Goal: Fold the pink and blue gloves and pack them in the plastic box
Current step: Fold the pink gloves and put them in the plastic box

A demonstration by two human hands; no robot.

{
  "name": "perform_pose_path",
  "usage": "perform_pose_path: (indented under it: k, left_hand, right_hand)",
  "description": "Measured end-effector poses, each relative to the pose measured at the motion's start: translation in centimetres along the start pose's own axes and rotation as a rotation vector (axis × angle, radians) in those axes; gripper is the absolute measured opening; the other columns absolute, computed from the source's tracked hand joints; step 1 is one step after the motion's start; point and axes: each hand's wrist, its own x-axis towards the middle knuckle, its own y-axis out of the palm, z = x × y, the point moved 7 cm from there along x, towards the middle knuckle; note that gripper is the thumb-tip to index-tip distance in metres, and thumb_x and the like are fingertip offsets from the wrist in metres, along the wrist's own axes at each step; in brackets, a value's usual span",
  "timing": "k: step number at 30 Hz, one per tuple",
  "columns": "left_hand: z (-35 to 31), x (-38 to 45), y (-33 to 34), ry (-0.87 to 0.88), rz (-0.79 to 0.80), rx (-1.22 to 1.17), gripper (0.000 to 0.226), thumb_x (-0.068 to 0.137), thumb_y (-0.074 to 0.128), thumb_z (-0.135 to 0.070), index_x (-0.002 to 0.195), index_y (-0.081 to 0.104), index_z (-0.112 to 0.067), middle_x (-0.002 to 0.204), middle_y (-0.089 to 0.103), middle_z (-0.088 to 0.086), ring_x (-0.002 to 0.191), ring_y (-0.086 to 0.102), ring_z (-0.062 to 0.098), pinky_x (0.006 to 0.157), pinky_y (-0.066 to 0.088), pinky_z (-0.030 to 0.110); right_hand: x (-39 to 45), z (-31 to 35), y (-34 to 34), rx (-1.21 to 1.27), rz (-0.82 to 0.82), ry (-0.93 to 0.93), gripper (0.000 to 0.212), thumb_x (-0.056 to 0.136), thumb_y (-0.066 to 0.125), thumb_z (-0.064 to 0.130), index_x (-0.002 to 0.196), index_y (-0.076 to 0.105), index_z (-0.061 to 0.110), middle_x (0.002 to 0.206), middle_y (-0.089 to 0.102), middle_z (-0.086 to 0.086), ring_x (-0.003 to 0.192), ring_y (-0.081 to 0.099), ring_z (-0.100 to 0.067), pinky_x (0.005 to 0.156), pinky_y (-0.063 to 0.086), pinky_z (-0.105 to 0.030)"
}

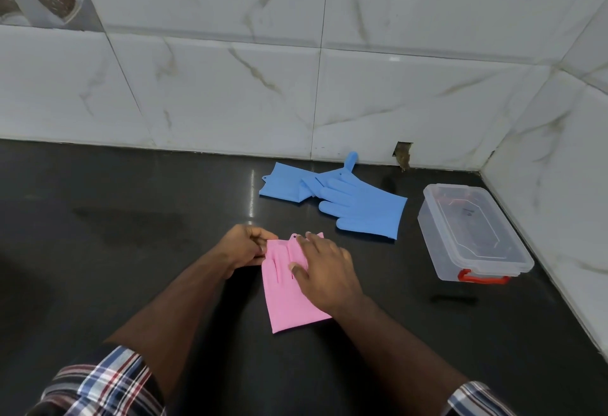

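The pink gloves [289,303] lie folded on the dark counter in front of me, their fingers doubled back toward the cuff. My left hand [245,246] pinches the fold's left edge with curled fingers. Flat on top of the pink gloves rests my right hand [324,271], fingers straight and pressing down. Two blue gloves [355,198] lie spread and overlapping farther back near the wall. The clear plastic box [473,234] with a red handle stands to the right, its lid on.
The black counter [131,218] meets white marble-patterned wall tiles at the back and on the right. A small chipped hole [403,152] shows in the back wall behind the blue gloves.
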Motion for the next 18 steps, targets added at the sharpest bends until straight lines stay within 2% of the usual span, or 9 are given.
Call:
perform_pose_path:
  k: [2,5,9,14,18]
  left_hand:
    - [-0.2,-0.1,-0.1,0.013,0.002,0.021,0.037,0.093,0.043,0.018,0.101,0.074,-0.001,0.101,0.075,0.015,0.092,0.073,0.022,0.065,0.060,0.022]
    - [-0.4,0.0,-0.1,0.035,-0.031,0.073,0.038,0.094,0.043,0.018,0.102,0.074,-0.003,0.099,0.073,0.014,0.081,0.070,0.014,0.057,0.056,0.016]
    - [-0.4,0.4,-0.3,0.057,-0.057,0.203,0.042,0.092,0.046,0.015,0.101,0.076,-0.013,0.097,0.074,0.007,0.090,0.069,0.017,0.072,0.059,0.025]
    - [-0.9,0.2,-0.5,0.106,-0.083,0.345,0.045,0.089,0.045,0.016,0.098,0.077,-0.015,0.090,0.075,0.002,0.083,0.068,0.012,0.066,0.051,0.019]
    - [-1.1,0.3,-0.4,0.143,-0.102,0.417,0.038,0.091,0.052,0.010,0.095,0.078,-0.017,0.095,0.073,-0.006,0.088,0.066,0.007,0.076,0.052,0.021]
  right_hand:
    - [0.2,1.2,0.5,-0.021,0.014,-0.074,0.058,0.099,0.038,0.051,0.151,0.028,0.028,0.158,0.032,0.003,0.144,0.030,-0.018,0.115,0.025,-0.045]
    - [0.6,1.7,1.4,-0.049,0.056,-0.082,0.059,0.099,0.032,0.055,0.151,0.030,0.028,0.158,0.033,0.002,0.144,0.029,-0.020,0.116,0.024,-0.047]
    - [0.1,1.0,1.8,-0.067,0.059,-0.075,0.057,0.099,0.030,0.057,0.149,0.032,0.029,0.152,0.040,0.004,0.140,0.035,-0.019,0.115,0.025,-0.047]
    - [0.0,0.6,1.6,-0.013,0.056,-0.040,0.057,0.099,0.034,0.056,0.149,0.031,0.030,0.153,0.038,0.004,0.140,0.035,-0.018,0.113,0.028,-0.046]
    - [1.1,-0.1,1.3,0.021,0.081,0.041,0.065,0.096,0.042,0.058,0.151,0.027,0.027,0.154,0.037,0.000,0.140,0.036,-0.022,0.111,0.033,-0.047]
